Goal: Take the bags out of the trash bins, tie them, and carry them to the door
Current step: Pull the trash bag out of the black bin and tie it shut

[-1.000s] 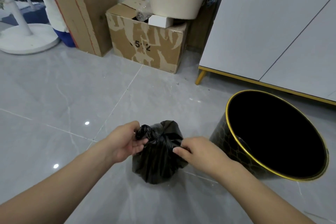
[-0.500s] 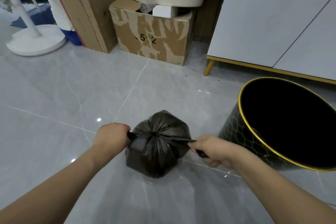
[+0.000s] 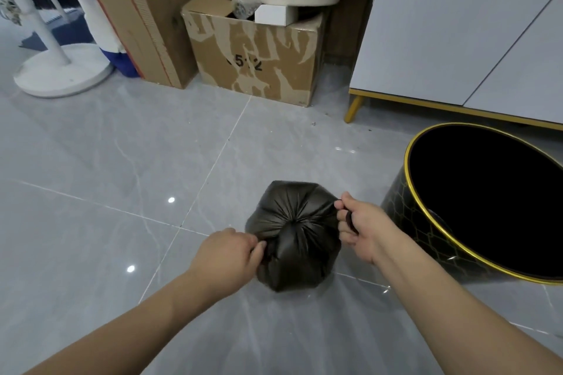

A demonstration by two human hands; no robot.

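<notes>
Black trash bag (image 3: 294,234) sits on grey tile floor (image 3: 122,161), top gathered to a centre pucker. Left hand (image 3: 227,256) pinches one strip at its near-left; right hand (image 3: 361,227) grips another at its right. Black, gold-rimmed bin (image 3: 426,228) stands just right, tilted.

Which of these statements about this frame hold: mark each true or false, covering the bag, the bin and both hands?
1. The black bag sits on the floor, outside the bin. True.
2. The left hand is free and touches nothing. False: it grips the bag's edge on the left side.
3. The right hand holds a strand of the bag. True.
4. The bag's top is wide open. False: it is gathered shut at the middle.
5. The bin lies on its side. False: it stands upright to the right of the bag.
</notes>
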